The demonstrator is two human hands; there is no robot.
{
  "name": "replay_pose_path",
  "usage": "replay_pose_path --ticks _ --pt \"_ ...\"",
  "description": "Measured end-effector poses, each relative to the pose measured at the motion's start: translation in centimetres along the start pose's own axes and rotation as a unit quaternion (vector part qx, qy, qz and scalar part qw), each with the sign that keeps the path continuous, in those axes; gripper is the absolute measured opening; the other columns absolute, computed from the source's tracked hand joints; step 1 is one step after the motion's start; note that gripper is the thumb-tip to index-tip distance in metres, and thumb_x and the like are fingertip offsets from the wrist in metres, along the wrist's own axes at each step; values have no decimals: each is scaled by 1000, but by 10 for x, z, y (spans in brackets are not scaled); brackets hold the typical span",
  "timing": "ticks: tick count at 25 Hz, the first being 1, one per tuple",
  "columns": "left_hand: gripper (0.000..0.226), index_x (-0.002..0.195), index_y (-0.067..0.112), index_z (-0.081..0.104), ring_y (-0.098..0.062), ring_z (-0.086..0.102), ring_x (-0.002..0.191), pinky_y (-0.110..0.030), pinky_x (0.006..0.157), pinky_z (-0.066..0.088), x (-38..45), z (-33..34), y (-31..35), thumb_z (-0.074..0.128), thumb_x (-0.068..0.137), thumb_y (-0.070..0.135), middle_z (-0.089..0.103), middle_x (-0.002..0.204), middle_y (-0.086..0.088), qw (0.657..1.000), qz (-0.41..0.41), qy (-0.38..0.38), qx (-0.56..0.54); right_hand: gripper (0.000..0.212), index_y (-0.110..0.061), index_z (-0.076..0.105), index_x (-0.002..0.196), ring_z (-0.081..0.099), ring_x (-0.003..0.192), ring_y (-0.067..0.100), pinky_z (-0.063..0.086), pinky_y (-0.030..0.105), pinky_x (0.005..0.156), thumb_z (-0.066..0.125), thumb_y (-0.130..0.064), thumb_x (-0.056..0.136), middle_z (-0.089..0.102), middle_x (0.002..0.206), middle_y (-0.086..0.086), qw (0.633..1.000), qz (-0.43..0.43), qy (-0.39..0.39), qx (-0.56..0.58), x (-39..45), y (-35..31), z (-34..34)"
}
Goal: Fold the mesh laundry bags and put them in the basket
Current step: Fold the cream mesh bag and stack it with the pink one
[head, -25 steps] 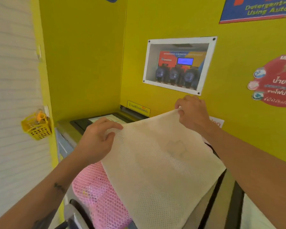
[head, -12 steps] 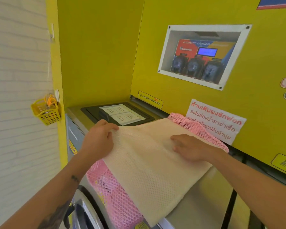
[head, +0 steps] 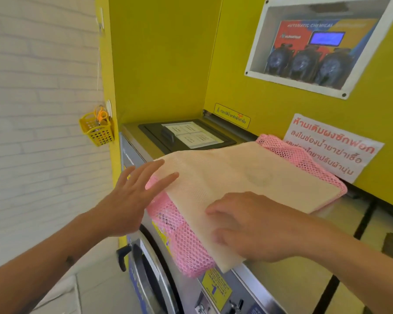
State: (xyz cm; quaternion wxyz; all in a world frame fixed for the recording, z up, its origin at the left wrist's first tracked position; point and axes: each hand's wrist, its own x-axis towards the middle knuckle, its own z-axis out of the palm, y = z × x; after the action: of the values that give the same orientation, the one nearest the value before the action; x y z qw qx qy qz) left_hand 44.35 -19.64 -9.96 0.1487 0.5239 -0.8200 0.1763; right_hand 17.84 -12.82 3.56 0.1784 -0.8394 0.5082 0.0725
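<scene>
Cream mesh bag (head: 247, 177) under flat right hand (head: 256, 225), left hand (head: 132, 198) fingers spread wide at its edge.

The cream bag (head: 247, 177) was fine, matt mesh cloth; the pink bag (head: 186, 243) beneath was coarser, open-holed netting. The washer top (head: 288, 275) looked like brushed, dull-shining metal. The small yellow basket (head: 97, 130) was perforated plastic.

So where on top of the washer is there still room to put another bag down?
Bare steel shows on the washer top to the right, past the cream bag, below the yellow wall. The middle is crowded: cream bag on pink bag, both hands there. The back left holds the black lid.
</scene>
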Motion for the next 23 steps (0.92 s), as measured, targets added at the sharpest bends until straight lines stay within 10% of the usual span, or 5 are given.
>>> replay_pose_path --ticks 3,8,16,23 --pt "136 155 26 -5 -38 2 148 -63 114 18 -11 24 18 86 54 18 0 161 -23 999 17 -27 38 58 -20 40 121 46 95 27 41 41 76 51 -63 83 40 114 4 992 20 -10 -127 1 -30 22" --pt "122 152 20 15 -36 19 145 -66 113 18 24 18 38 79 49 11 19 157 -19 999 -23 48 0 94 -4 20 137 43 116 48 45 59 92 66 -56 74 29 133 24 960 91 120 -238 45 -44 69" --pt "71 125 21 51 -30 60 103 -52 99 40 16 -8 46 77 59 16 64 111 -5 987 -14 155 -40 51 -10 38 124 50 84 31 37 36 54 64 -19 81 45 113 11 939 -25 214 -269 25 -13 67" --pt "60 119 25 58 -22 56 106 -55 106 34 -17 -52 131 69 60 26 58 112 -2 990 71 88 -82 44 -36 52 128 54 111 20 47 41 91 59 -19 88 56 121 -7 990 -10 64 -128 -86 79 24"
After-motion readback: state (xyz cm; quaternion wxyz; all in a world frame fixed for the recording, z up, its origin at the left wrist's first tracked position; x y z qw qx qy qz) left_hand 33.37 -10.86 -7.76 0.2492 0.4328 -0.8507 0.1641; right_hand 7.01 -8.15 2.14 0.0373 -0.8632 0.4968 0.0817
